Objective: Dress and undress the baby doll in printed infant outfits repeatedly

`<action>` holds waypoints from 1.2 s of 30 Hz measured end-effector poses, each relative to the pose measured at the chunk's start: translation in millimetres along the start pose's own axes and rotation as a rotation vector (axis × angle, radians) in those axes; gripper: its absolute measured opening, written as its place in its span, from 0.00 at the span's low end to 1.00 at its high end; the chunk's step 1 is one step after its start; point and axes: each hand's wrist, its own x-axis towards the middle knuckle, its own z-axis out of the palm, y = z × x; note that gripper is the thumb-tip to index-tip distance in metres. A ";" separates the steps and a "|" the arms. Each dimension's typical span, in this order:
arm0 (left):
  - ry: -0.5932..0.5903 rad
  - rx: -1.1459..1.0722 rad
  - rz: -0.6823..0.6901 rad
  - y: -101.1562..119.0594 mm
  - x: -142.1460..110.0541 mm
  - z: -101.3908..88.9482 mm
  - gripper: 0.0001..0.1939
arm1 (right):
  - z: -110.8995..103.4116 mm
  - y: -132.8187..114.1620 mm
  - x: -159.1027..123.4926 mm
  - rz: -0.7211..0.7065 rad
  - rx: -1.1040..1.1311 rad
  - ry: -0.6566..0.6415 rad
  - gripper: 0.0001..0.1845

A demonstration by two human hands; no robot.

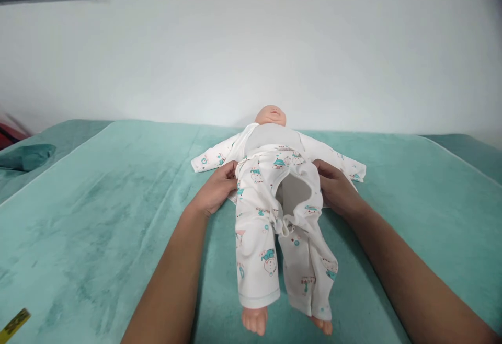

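A baby doll (271,115) lies on its back, head toward the wall and feet toward me. It wears white printed baby pants (257,239) with an open crotch, through which a grey-white surface shows. A white printed shirt (327,151) covers its outspread arms and lies open over the chest. My left hand (219,187) is closed at the pants' waist on the left side, thumb and fingers pinching the cloth. On the other side my right hand (336,187) grips the waist edge, its fingertips partly hidden behind the fabric. Both doll feet stick out of the pant legs.
A green plush cover (117,218) lies under the doll, reaching back to a white wall (251,51). At the lower left corner is a yellow and black strip (15,324). Something red (10,136) shows at the far left edge, beside a bunched green fold.
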 end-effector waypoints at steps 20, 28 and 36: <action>0.273 -0.134 0.092 -7.3 10.3 31.0 0.12 | 7.1 1.8 12.3 -0.093 0.085 0.052 0.12; 0.263 -0.260 0.015 0.0 12.6 14.8 0.08 | 5.4 -2.3 13.0 0.066 0.192 0.028 0.10; 0.109 -0.042 0.085 5.5 10.7 6.8 0.13 | 4.7 0.1 7.0 0.036 0.071 0.092 0.13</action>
